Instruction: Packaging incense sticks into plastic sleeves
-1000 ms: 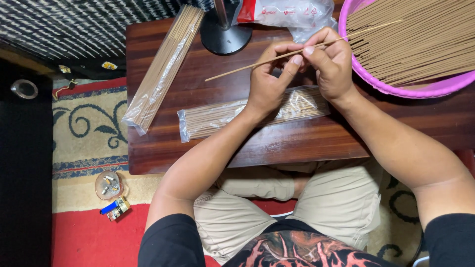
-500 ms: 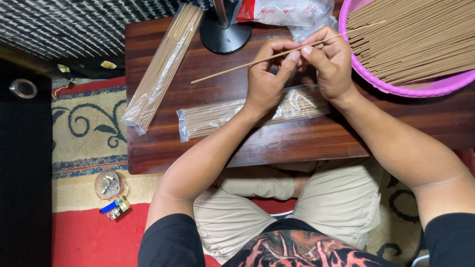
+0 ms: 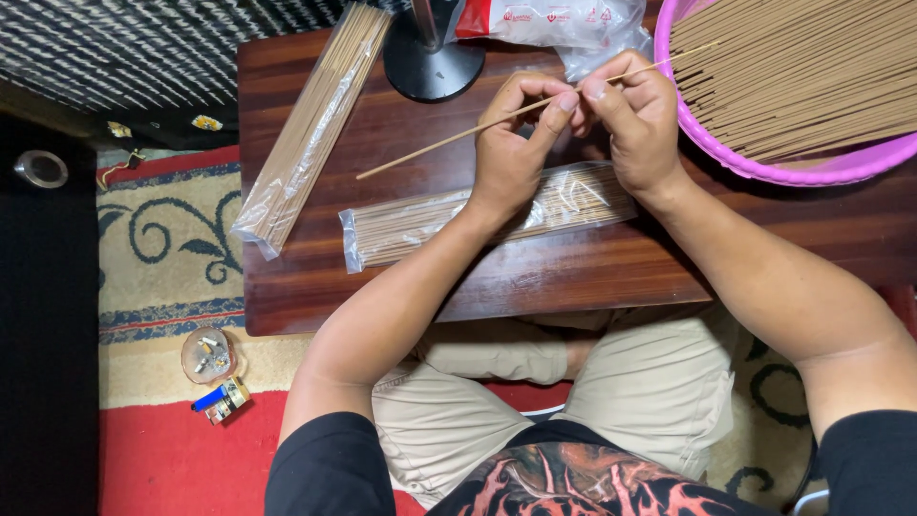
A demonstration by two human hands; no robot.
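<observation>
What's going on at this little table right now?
A seated person pinches one thin stick between both hands, left hand and right hand, above a dark wooden table. A pink basin full of sticks sits at the right. Two clear bags of sticks lie on the table.

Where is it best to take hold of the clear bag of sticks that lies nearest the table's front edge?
Probably the bag of sticks at its free left half, from above, fingers across its narrow width. It lies flat, and the left hand covers its right part.
</observation>
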